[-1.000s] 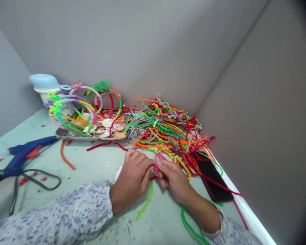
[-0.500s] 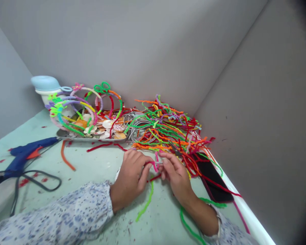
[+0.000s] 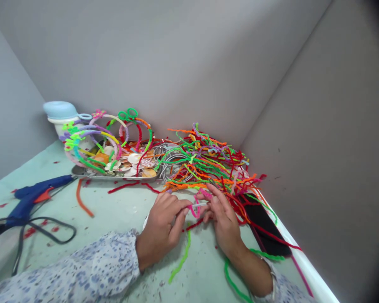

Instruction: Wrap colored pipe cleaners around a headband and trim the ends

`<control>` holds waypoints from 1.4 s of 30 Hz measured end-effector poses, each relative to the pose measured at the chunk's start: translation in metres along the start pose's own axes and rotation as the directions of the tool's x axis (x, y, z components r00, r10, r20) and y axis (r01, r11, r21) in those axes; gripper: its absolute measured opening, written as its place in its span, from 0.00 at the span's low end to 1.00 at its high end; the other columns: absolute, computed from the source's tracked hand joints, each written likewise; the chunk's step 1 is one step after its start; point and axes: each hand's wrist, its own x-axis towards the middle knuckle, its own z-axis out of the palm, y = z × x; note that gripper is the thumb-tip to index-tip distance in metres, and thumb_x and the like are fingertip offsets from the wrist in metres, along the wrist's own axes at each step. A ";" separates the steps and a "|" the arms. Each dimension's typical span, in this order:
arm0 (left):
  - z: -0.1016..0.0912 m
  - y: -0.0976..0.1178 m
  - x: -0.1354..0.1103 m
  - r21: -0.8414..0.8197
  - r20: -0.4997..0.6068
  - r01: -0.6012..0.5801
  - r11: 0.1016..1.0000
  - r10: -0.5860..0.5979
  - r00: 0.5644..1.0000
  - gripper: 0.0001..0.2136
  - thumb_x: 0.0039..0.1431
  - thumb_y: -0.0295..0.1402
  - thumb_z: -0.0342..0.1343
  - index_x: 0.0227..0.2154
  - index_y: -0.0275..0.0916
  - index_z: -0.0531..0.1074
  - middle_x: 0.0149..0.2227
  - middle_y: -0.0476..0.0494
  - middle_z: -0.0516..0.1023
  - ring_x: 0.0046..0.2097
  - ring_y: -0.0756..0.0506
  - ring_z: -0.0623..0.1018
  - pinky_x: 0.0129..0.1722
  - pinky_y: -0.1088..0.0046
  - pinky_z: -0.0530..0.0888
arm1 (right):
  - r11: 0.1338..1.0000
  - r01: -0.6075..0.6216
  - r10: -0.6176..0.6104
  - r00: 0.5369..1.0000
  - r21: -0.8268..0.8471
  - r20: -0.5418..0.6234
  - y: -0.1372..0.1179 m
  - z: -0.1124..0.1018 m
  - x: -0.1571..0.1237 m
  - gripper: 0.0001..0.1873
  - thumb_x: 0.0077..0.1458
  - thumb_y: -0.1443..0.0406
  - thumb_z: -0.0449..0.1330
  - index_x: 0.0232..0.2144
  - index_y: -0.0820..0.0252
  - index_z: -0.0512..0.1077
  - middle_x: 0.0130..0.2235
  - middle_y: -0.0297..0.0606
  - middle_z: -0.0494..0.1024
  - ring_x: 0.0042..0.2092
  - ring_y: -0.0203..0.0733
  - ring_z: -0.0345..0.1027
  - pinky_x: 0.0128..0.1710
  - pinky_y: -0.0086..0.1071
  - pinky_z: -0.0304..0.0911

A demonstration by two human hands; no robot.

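Observation:
My left hand (image 3: 166, 227) is closed in a pinch, thumb and forefinger on a pink pipe cleaner (image 3: 195, 210) and the end of a thin white rod (image 3: 199, 205). The pink pipe cleaner loops around the rod between my two hands. My right hand (image 3: 222, 225) has its fingers partly extended, with the pipe cleaner's other end caught at the fingertips. Beneath them on the table lie a dark red pipe cleaner (image 3: 195, 225) and a light green one (image 3: 180, 261). The exact finger contact on the right is partly hidden.
A metal tray (image 3: 113, 178) of shells stands at the back left, with colourful pipe-cleaner headbands (image 3: 91, 145) on it. Behind my hands spreads a pipe-cleaner pile (image 3: 208, 160). A phone (image 3: 265, 227) lies right, a blue glue gun (image 3: 34, 193) left, near a lidded bottle (image 3: 61, 111).
My right hand has drawn slightly to the right and its fingers have opened out a little. More of the white rod shows between the hands. The whole view has shifted slightly.

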 end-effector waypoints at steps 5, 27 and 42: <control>-0.001 -0.004 0.005 -0.079 -0.123 0.110 0.991 -0.119 0.985 0.08 0.64 0.29 0.48 0.39 0.39 0.71 0.33 0.45 0.74 0.36 0.45 0.70 0.38 0.68 0.66 | 0.988 0.129 -0.116 0.983 -0.087 0.142 0.004 -0.003 -0.012 0.26 0.63 0.54 0.50 0.60 0.55 0.56 0.37 0.40 0.77 0.26 0.36 0.67 0.26 0.31 0.64; -0.003 -0.009 0.007 -0.074 -0.058 0.065 0.995 -0.069 0.996 0.07 0.62 0.28 0.48 0.36 0.40 0.71 0.29 0.45 0.73 0.33 0.45 0.71 0.36 0.66 0.66 | 0.716 0.565 -0.382 0.808 -0.409 0.449 -0.008 -0.003 -0.007 0.14 0.59 0.71 0.54 0.43 0.53 0.74 0.38 0.38 0.79 0.38 0.40 0.74 0.39 0.32 0.69; -0.001 -0.008 0.005 -0.060 0.048 -0.018 0.998 0.021 0.999 0.08 0.62 0.27 0.47 0.39 0.40 0.71 0.30 0.45 0.73 0.35 0.45 0.69 0.38 0.65 0.65 | 0.140 0.732 -0.680 0.561 -0.667 0.472 -0.019 -0.005 -0.004 0.13 0.54 0.70 0.62 0.42 0.54 0.72 0.39 0.38 0.74 0.42 0.42 0.68 0.42 0.38 0.65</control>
